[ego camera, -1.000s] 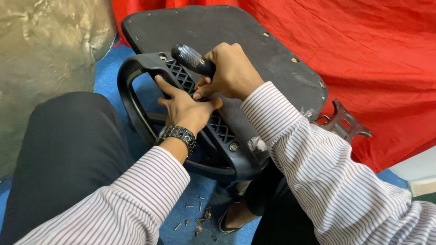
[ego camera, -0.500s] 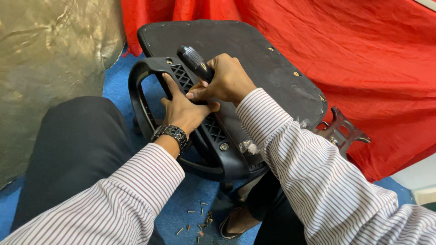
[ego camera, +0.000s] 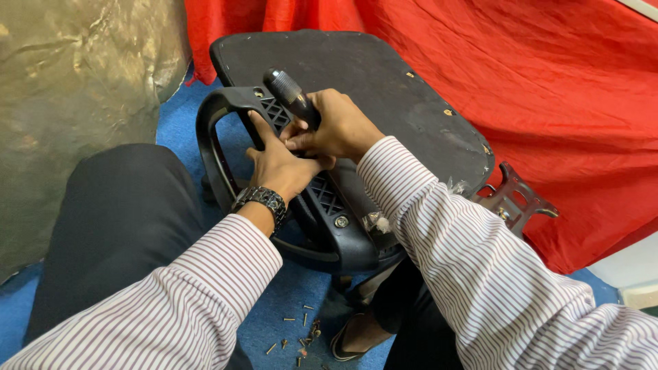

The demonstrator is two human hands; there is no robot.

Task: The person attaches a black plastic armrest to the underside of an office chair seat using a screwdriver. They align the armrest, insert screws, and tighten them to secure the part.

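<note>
Head view. Right hand [ego camera: 340, 128]: closed around a black screwdriver [ego camera: 290, 94], tip hidden at the armrest [ego camera: 274, 205]. Left hand [ego camera: 277, 164]: pressed on the armrest at 7 o'clock of it, fingers steadying the tip. Since a second ago: grip unchanged, so likely the same screw. Loose screws [ego camera: 301, 332] at 6 o'clock on the floor [ego camera: 288, 301]; seat board [ego camera: 384, 89] at 12.

A makeshift furniture-repair workspace on the floor. A chair seat [ego camera: 356, 103] lies on blue carpet [ego camera: 288, 308] among loose screws [ego camera: 301, 332]. Red cloth [ego camera: 534, 82] hangs behind.
</note>
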